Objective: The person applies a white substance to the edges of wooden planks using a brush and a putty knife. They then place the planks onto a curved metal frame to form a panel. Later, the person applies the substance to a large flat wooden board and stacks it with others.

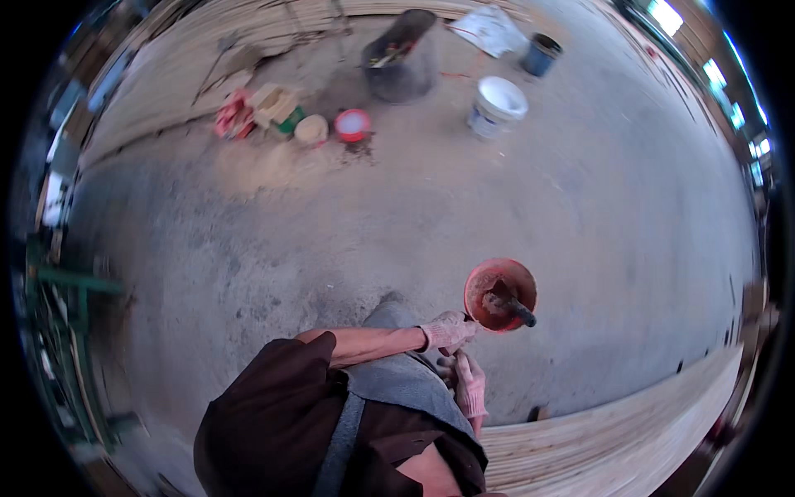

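My left hand [449, 330], in a pale pinkish work glove, is closed at the near-left edge of a red bowl [471, 286], gripping it by the rim or a short handle. Brownish residue coats the bowl's inside. A tool with a dark handle [522, 311] leans in it, its dark blade down in the bowl; its exact kind is unclear. Just below, close to my grey apron [396, 383], my gloved right hand [469, 386] has its fingers curled. What those fingers hold, if anything, is not clear.
Long wooden boards [613, 431] lie stacked at the lower right. Farther off on the concrete floor stand a white bucket [489, 124], a dark blue bucket [541, 58], a large dark bin [406, 79] and a small red tub [353, 137]. A green metal frame [79, 282] stands left.
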`<act>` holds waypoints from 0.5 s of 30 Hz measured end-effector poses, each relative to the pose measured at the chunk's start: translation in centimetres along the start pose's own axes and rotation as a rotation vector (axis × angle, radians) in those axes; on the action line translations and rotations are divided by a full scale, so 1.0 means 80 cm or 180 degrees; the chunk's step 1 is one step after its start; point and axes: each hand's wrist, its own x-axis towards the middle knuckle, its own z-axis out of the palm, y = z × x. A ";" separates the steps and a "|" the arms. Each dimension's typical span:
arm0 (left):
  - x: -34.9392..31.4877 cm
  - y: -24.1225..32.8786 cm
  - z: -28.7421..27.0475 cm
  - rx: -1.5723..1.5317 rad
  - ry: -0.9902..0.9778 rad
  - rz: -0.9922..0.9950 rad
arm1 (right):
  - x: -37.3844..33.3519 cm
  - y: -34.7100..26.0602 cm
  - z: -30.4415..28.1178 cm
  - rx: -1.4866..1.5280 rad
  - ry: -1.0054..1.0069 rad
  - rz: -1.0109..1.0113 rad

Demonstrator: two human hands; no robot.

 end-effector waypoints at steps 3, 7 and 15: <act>0.026 -0.023 -0.015 -0.0221 0.0667 0.0510 | 0.069 -0.044 0.013 -0.0339 -0.0448 -0.0043; 0.073 0.056 0.133 -0.1534 0.1694 0.0888 | 0.099 -0.137 -0.153 -0.0845 -0.1377 0.0025; 0.058 -0.071 0.168 -0.0299 0.3262 0.0451 | 0.342 -0.088 -0.179 -0.0215 -0.2395 0.1401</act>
